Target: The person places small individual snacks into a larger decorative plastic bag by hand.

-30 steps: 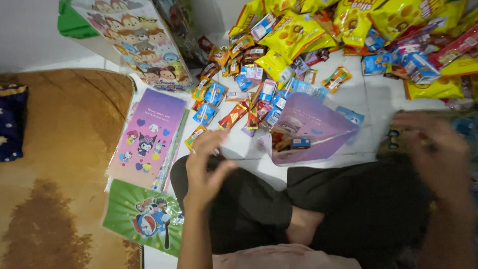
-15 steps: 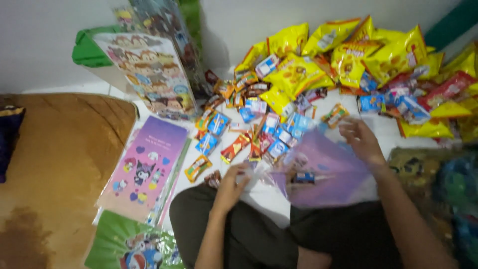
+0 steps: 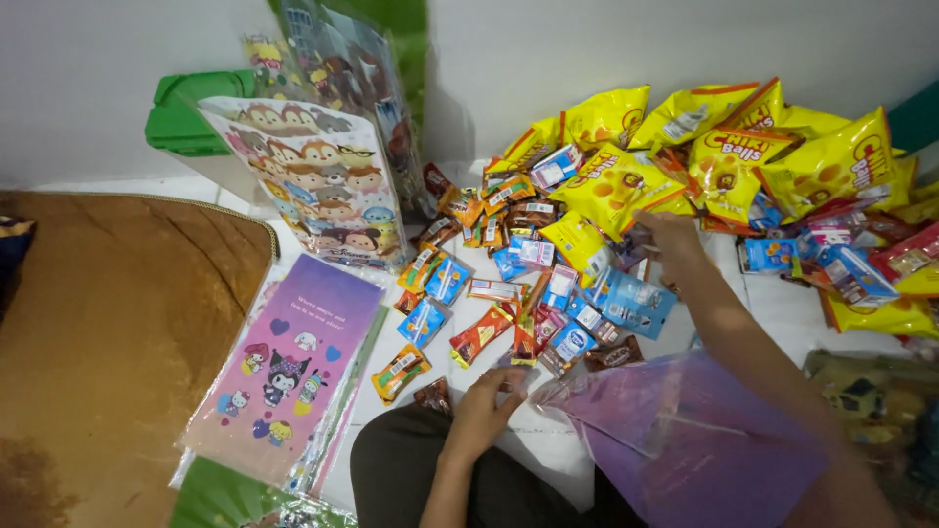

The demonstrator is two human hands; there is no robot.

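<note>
My left hand point(image 3: 486, 409) lies by my knee, its fingertips pinching the open edge of a translucent purple plastic bag point(image 3: 685, 440) that rests across my lap. My right hand point(image 3: 671, 235) is stretched out over the snack pile, fingers down among small packets beside a yellow puffed-snack bag point(image 3: 611, 186). Whether it grips one is hidden. Several small wrapped sweets and blue biscuit packets point(image 3: 631, 301) lie spread on the white floor between my hands.
Yellow snack bags point(image 3: 831, 156) are heaped against the wall at the right. Cartoon-printed gift bags point(image 3: 323, 186) lean by a green container point(image 3: 186, 117). A flat stack of purple printed bags point(image 3: 289, 367) lies left of my knee, next to a brown mat point(image 3: 108, 342).
My right hand has left the purple bag and reached up into the snack pile. My left hand stays at the bag's mouth. The view has tilted upward.
</note>
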